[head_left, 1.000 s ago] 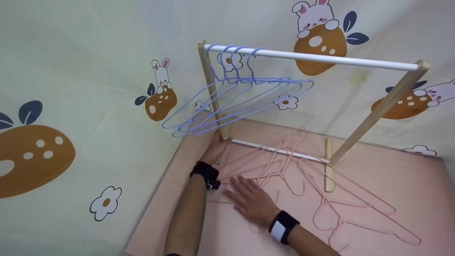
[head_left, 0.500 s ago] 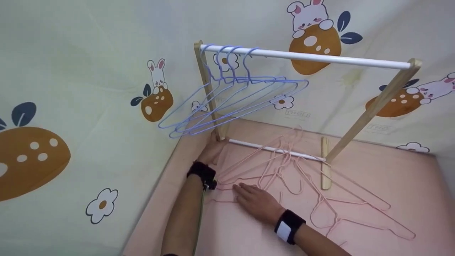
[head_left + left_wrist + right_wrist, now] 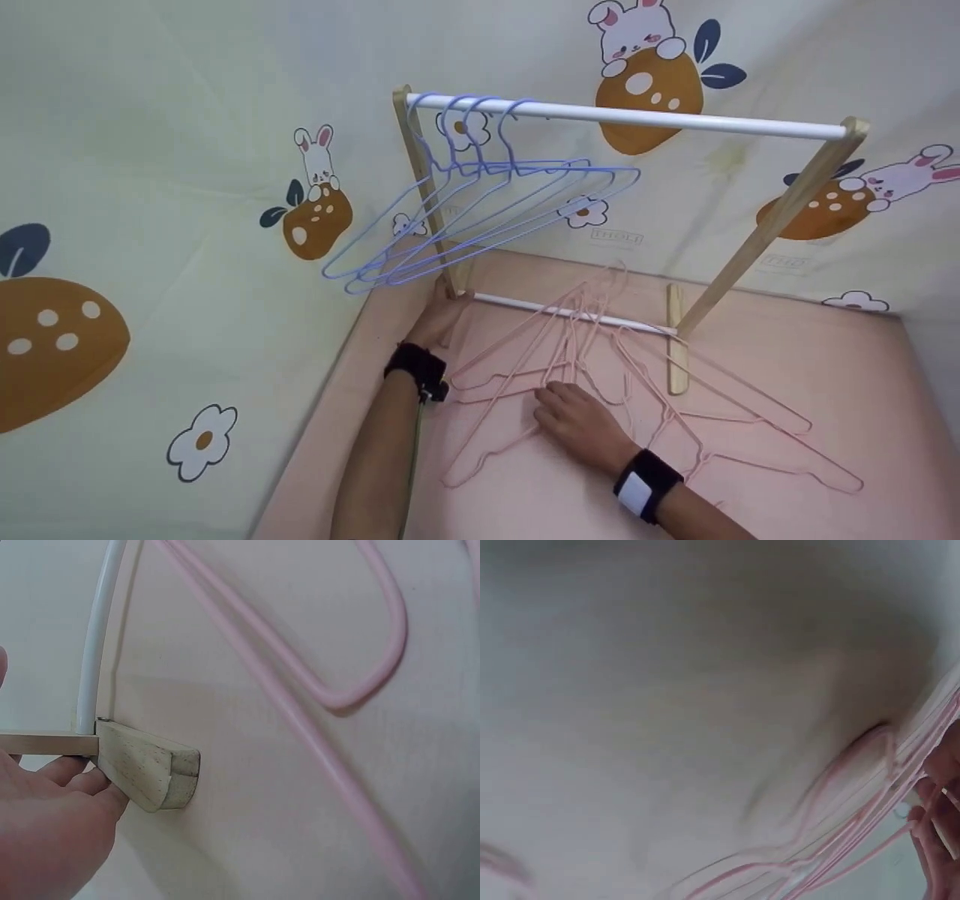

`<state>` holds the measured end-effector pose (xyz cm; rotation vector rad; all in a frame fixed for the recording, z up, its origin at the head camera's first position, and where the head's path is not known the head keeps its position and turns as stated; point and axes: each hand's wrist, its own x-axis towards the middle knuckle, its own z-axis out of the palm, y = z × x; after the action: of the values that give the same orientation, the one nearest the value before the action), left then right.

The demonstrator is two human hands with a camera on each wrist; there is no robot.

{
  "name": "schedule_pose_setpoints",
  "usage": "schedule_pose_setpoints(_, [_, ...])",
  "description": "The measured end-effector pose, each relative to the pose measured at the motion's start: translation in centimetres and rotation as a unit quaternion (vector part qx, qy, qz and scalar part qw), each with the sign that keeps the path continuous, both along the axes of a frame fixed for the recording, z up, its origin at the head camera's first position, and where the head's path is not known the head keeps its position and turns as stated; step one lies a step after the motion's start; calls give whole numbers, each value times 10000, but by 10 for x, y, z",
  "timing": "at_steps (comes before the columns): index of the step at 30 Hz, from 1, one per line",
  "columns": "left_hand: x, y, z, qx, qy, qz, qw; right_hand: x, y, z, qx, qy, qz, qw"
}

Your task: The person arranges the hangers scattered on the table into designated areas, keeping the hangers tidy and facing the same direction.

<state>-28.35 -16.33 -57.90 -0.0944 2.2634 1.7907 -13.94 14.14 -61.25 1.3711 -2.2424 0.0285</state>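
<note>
A clothes rack has white bars (image 3: 630, 114) and wooden side posts. My left hand (image 3: 437, 319) grips the foot of its left post (image 3: 45, 743), fingers behind the wood, beside the wooden foot (image 3: 135, 761). Several thin pink hangers (image 3: 795, 469) lie tangled on the pink surface, some across the low bar (image 3: 510, 303). My right hand (image 3: 589, 424) has curled fingers and pinches a pink hanger (image 3: 870, 850) among the left part of the pile. Its fingers show only partly at the edge of the right wrist view.
Several blue hangers (image 3: 513, 166) hang at the left end of the top bar. The right post (image 3: 769, 229) slants down to a wooden foot (image 3: 678, 375). A wall sheet (image 3: 187, 322) with rabbit prints rises behind and at the left of the pink surface (image 3: 510, 517).
My right hand has moved right and its fingers have curled. Pink hangers near it have shifted, one corner now lying farther toward me. My left hand stays at the post; the head view has shifted slightly.
</note>
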Motion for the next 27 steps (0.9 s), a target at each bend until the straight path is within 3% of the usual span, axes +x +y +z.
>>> schedule_pose_setpoints(11, [-1,0,1,103,-12,50,9999,5,36,1,-762,745,-832,9908])
schedule_pose_setpoints(20, [1,-2,-2,10,-70,-1,10000,5,57,-4,-1030,382,-1593,9811])
schedule_pose_setpoints(25, [1,-3,-5,-320,-44,-56,9995,5,65,-1,-1063,154,-1783,9781])
schedule_pose_setpoints(27, [0,-3,-6,-268,41,-48,9996,3,66,3,-1150,86,-1819,9765])
